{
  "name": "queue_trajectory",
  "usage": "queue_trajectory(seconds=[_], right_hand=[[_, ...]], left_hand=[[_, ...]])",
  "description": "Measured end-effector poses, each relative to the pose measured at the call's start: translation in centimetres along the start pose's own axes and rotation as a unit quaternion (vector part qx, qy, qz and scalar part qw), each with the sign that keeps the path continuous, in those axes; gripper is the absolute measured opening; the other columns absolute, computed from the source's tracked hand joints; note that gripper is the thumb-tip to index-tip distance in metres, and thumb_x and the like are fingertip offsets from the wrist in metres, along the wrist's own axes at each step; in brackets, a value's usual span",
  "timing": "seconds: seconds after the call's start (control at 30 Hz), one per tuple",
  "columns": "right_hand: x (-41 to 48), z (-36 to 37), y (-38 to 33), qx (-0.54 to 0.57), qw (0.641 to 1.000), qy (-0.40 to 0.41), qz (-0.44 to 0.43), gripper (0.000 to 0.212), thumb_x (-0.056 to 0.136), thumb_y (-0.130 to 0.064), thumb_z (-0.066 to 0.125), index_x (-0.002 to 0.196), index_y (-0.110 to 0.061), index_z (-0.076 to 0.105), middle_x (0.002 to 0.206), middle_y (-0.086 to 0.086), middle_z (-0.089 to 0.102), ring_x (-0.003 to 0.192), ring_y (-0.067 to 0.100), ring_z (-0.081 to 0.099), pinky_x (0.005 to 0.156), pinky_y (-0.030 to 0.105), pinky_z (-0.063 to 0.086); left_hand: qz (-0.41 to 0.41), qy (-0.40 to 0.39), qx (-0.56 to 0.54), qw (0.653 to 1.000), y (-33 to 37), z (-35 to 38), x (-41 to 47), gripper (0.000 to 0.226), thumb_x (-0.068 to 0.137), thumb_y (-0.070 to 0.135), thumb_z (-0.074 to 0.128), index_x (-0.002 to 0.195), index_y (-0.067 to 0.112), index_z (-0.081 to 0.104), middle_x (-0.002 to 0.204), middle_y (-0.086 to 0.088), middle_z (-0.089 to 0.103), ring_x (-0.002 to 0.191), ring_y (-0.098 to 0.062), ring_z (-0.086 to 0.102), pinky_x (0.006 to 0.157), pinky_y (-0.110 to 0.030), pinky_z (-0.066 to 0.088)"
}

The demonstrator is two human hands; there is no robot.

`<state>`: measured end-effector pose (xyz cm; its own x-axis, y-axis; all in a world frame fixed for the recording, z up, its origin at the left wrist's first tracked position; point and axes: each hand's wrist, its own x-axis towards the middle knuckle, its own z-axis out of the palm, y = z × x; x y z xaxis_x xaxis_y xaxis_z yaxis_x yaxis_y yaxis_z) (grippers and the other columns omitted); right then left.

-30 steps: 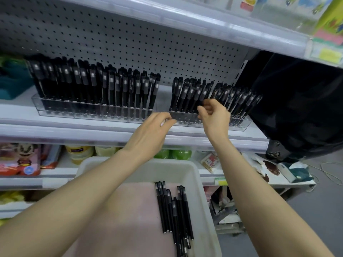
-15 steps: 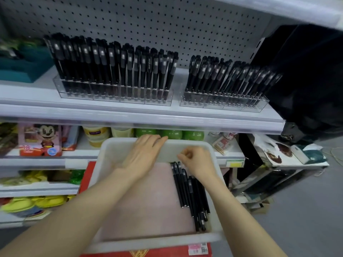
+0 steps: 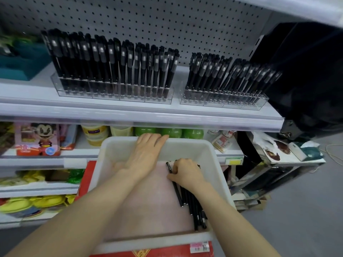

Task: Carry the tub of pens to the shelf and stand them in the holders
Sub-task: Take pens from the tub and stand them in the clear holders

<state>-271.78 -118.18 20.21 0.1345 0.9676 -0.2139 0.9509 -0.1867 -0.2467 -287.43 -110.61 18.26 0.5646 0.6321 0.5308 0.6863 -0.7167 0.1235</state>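
Pens, slim, black, apparently in grip of right hand; left hand flat on plastic tub

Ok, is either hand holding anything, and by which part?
The right hand grips black pens in the tub near their far ends. The left hand rests flat on the tub's far rim, holding nothing.

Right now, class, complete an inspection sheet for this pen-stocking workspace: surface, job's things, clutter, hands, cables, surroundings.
Surface: white shelf bears two clear holders.
Job's things: white tub holds loose black pens; left holder and right holder hold standing pens.
Clutter: teal box at shelf's left end.
Hands: left hand rests flat on tub's far rim; right hand grips loose black pens.
Cables: thin pale cord on floor, far right.
Surroundings: pegboard behind; green bottles below; black bag at right.
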Motion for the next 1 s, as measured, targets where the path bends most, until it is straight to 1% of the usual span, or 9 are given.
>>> queue_trajectory(seconds=[0.1, 0.17, 0.27, 0.33, 0.43, 0.5, 0.6, 0.8, 1.0], right_hand=[[0.3, -0.8, 0.4, 0.092, 0.995, -0.008, 0.027, 0.017, 0.073, -0.024, 0.065, 0.074, -0.007, 0.067, 0.073, 0.007, 0.068, 0.072, 0.025, 0.063, 0.067, 0.033, 0.053], [0.2, -2.1, 0.7, 0.182, 0.982, -0.021, 0.047, 0.012, 0.078, -0.023, 0.066, 0.075, -0.011, 0.063, 0.07, 0.004, 0.067, 0.062, 0.02, 0.059, 0.061, 0.029, 0.051], [-0.2, -5.1, 1.5, 0.289, 0.956, -0.036, 0.038, 0.014, 0.083, -0.019, 0.066, 0.074, -0.018, 0.055, 0.069, 0.006, 0.068, 0.059, 0.022, 0.061, 0.058, 0.035, 0.053], [-0.4, -7.6, 2.3, 0.306, 0.952, -0.02, 0.008, 0.015, 0.083, -0.015, 0.067, 0.074, -0.018, 0.055, 0.071, 0.006, 0.069, 0.062, 0.022, 0.066, 0.061, 0.038, 0.056], [-0.6, -11.8, 3.4, 0.33, 0.943, 0.009, -0.049, 0.016, 0.086, -0.011, 0.069, 0.077, -0.016, 0.057, 0.067, 0.002, 0.068, 0.067, 0.014, 0.066, 0.058, 0.027, 0.053], [-0.6, -14.8, 4.1, 0.351, 0.933, 0.052, -0.066, 0.015, 0.087, -0.01, 0.069, 0.079, -0.013, 0.058, 0.066, 0.004, 0.067, 0.067, 0.015, 0.066, 0.056, 0.026, 0.051], [-0.3, -18.6, 5.0, 0.373, 0.912, 0.146, -0.087, 0.011, 0.09, -0.01, 0.068, 0.085, -0.005, 0.059, 0.073, 0.014, 0.068, 0.067, 0.015, 0.067, 0.055, 0.025, 0.05], [2.3, -23.1, 6.3, 0.375, 0.848, 0.368, -0.075, 0.01, 0.089, -0.02, 0.067, 0.083, -0.02, 0.06, 0.077, 0.016, 0.069, 0.073, 0.031, 0.069, 0.07, 0.048, 0.059], [4.8, -24.1, 5.9, 0.353, 0.825, 0.433, -0.079, 0.006, 0.091, -0.021, 0.065, 0.089, -0.018, 0.061, 0.08, 0.003, 0.069, 0.078, 0.021, 0.07, 0.069, 0.037, 0.061]], left_hand=[[-0.001, -0.009, 0.008, 1.0, -0.1, -0.1, 0.1, 0.073, 0.065, -0.003, 0.075, 0.134, 0.007, 0.053, 0.112, -0.012, 0.059, 0.1, -0.029, 0.047, 0.095, -0.039, 0.033], [-0.003, -0.013, 0.015, 1.0, -0.1, -0.2, 0.1, 0.076, 0.061, -0.005, 0.077, 0.133, 0.007, 0.055, 0.112, -0.012, 0.059, 0.1, -0.028, 0.046, 0.095, -0.038, 0.032], [-0.001, -0.032, 0.03, 0.999, 0.0, -0.9, 0.3, 0.083, 0.053, -0.006, 0.081, 0.131, 0.008, 0.057, 0.11, -0.01, 0.061, 0.099, -0.029, 0.053, 0.093, -0.041, 0.043], [0.006, -0.051, 0.038, 0.998, 0.3, -1.8, 0.7, 0.085, 0.047, -0.008, 0.082, 0.127, 0.008, 0.06, 0.104, -0.01, 0.064, 0.092, -0.029, 0.06, 0.085, -0.04, 0.052], [0.023, -0.075, 0.051, 0.996, 0.9, -3.8, 2.0, 0.074, 0.038, -0.006, 0.086, 0.11, 0.009, 0.071, 0.09, -0.006, 0.067, 0.078, -0.025, 0.064, 0.065, -0.032, 0.057], [0.048, -0.076, 0.046, 0.995, 1.6, -5.3, 3.2, 0.057, 0.044, -0.002, 0.088, 0.098, 0.012, 0.074, 0.088, -0.002, 0.068, 0.077, -0.022, 0.064, 0.06, -0.031, 0.057], [0.064, -0.04, 0.009, 0.997, 2.9, -7.2, 6.1, 0.045, 0.065, 0.0, 0.082, 0.107, 0.013, 0.072, 0.101, -0.002, 0.068, 0.09, -0.021, 0.064, 0.066, -0.036, 0.059], [0.05, 0.016, 0.04, 0.998, 4.5, -8.4, 13.1, 0.068, 0.067, -0.01, 0.074, 0.13, 0.006, 0.056, 0.128, -0.009, 0.054, 0.117, -0.026, 0.048, 0.075, -0.038, 0.058], [0.023, 0.014, 0.043, 0.999, 3.7, -7.1, 15.3, 0.057, 0.069, -0.012, 0.073, 0.124, 0.001, 0.06, 0.119, -0.011, 0.057, 0.11, -0.029, 0.051, 0.078, -0.039, 0.056]])
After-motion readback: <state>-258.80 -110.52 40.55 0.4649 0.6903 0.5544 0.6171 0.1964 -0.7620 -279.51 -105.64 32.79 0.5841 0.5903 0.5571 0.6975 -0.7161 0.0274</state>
